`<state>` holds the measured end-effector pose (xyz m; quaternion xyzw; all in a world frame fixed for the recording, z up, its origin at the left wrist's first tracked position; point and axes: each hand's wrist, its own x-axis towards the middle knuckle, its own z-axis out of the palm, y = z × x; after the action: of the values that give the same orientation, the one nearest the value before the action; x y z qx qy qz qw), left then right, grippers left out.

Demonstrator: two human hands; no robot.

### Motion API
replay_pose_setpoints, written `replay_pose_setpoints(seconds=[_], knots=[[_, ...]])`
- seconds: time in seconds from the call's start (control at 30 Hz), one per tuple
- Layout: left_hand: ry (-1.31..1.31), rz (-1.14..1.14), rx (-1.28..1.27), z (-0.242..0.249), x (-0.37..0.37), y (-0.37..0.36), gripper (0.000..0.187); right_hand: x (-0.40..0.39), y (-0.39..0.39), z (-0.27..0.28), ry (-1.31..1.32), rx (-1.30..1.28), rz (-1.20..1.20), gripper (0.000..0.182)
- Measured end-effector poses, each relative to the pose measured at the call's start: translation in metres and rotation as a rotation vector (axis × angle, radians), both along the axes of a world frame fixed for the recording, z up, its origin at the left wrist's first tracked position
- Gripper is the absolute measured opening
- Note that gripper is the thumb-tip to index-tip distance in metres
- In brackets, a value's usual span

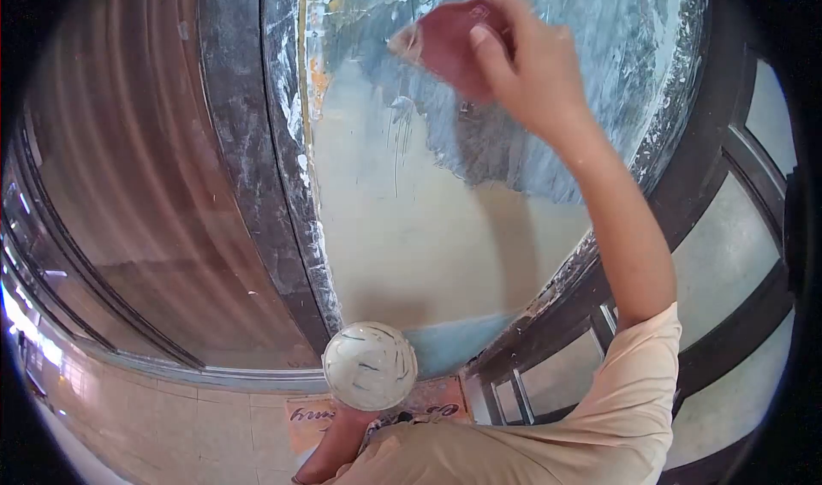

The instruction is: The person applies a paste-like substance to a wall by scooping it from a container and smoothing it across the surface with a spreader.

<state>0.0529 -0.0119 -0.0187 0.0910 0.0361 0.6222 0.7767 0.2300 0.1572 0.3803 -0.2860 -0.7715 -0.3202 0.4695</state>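
My right hand [535, 65] is raised high against the wall panel, its thumb and fingers closed on a dark red, flat putty spreader [454, 53]. Pale putty clings to the spreader's left tip, which is at the wall surface. Low in the view, my left hand [353, 418] supports a round bowl [370, 367] from below; its fingers are mostly hidden under it. Whitish putty with a few dark streaks shows in the bowl. The wall [411, 237] is coated smooth beige in its lower part and patchy blue-grey higher up.
A dark, paint-spattered frame [282, 142] borders the wall on the left, with brown curtain-like folds [137, 142] behind glass beyond it. Dark-framed panes [728, 237] stand close on the right. Below are a tiled floor [197, 425] and an orange lettered mat [441, 399].
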Motion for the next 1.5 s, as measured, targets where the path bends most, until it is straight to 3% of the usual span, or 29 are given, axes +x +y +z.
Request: replay_pose_setpoints(seconds=[0.1, 0.23, 0.3, 0.37, 0.47, 0.57, 0.6, 0.67, 0.73, 0.77, 0.87, 0.97, 1.0, 1.03, 1.1, 1.13, 1.2, 1.3, 1.33, 1.4, 1.43, 1.5], knots=[[-0.098, -0.016, 0.113, -0.005, -0.002, 0.003, 0.074, -0.003, -0.008, 0.004, 0.015, -0.020, 0.046, 0.025], [-0.017, 0.025, 0.027, -0.005, -0.003, 0.001, 0.074, -0.026, -0.021, -0.064, -0.462, -0.306, -0.115, 0.033], [-0.089, -0.029, -0.012, -0.013, -0.004, 0.004, 0.074, -0.032, -0.013, -0.096, -0.543, -0.269, -0.034, 0.033], [-0.079, -0.010, 0.017, -0.009, -0.006, 0.001, 0.074, -0.037, -0.010, -0.095, -0.578, -0.238, -0.035, 0.033], [-0.099, -0.016, -0.001, -0.012, -0.006, 0.004, 0.071, -0.041, -0.012, -0.035, -0.295, -0.073, -0.162, 0.032], [-0.141, -0.038, -0.043, -0.018, -0.005, 0.004, 0.067, -0.032, -0.015, 0.023, 0.133, 0.005, 0.083, 0.035], [-0.145, -0.040, -0.040, -0.019, -0.006, 0.004, 0.067, -0.035, -0.015, 0.020, 0.130, 0.003, 0.088, 0.035], [-0.148, -0.046, -0.034, -0.021, -0.009, 0.002, 0.067, -0.047, -0.019, 0.000, -0.157, 0.032, 0.004, 0.031], [-0.148, -0.053, -0.035, -0.019, -0.010, -0.002, 0.067, -0.068, -0.018, -0.053, -0.487, -0.127, -0.117, 0.030], [-0.187, -0.076, -0.015, -0.014, -0.011, -0.002, 0.067, -0.067, -0.004, -0.077, -0.574, -0.073, 0.002, 0.032], [-0.175, -0.069, 0.003, -0.010, -0.016, -0.001, 0.067, -0.071, -0.001, -0.050, -0.414, -0.059, -0.065, 0.028], [-0.039, -0.006, -0.038, -0.012, -0.017, -0.004, 0.069, -0.045, 0.000, 0.024, -0.015, 0.151, -0.061, 0.037], [0.006, 0.014, -0.052, -0.013, -0.017, -0.005, 0.069, -0.041, -0.008, 0.035, 0.050, 0.131, -0.022, 0.043], [0.005, 0.015, -0.055, -0.014, -0.019, -0.007, 0.069, -0.038, -0.007, 0.031, 0.023, 0.128, -0.015, 0.037], [-0.190, -0.019, -0.014, -0.014, -0.022, -0.009, 0.066, -0.042, -0.009, 0.005, -0.122, 0.138, -0.026, 0.032], [-0.191, -0.021, -0.017, -0.013, -0.021, -0.010, 0.066, -0.051, -0.013, -0.026, -0.239, 0.147, -0.044, 0.032], [-0.087, 0.026, 0.040, -0.012, -0.019, -0.011, 0.065, -0.056, -0.006, -0.092, -0.481, -0.076, -0.017, 0.029], [-0.058, 0.011, -0.052, -0.025, -0.024, -0.009, 0.069, -0.042, 0.009, -0.126, -0.549, 0.025, -0.028, 0.028], [-0.059, 0.011, -0.051, -0.025, -0.023, -0.009, 0.069, -0.040, 0.004, -0.100, -0.493, -0.111, -0.122, 0.031], [0.259, 0.156, -0.162, -0.024, -0.020, -0.010, 0.074, -0.027, -0.001, -0.044, -0.206, 0.021, -0.240, 0.035], [0.260, 0.152, -0.168, -0.025, -0.021, -0.011, 0.074, -0.017, -0.002, -0.018, -0.079, 0.104, -0.208, 0.037], [0.053, 0.080, 0.134, -0.023, -0.024, -0.009, 0.076, -0.007, -0.007, 0.002, 0.008, 0.086, -0.168, 0.037]])
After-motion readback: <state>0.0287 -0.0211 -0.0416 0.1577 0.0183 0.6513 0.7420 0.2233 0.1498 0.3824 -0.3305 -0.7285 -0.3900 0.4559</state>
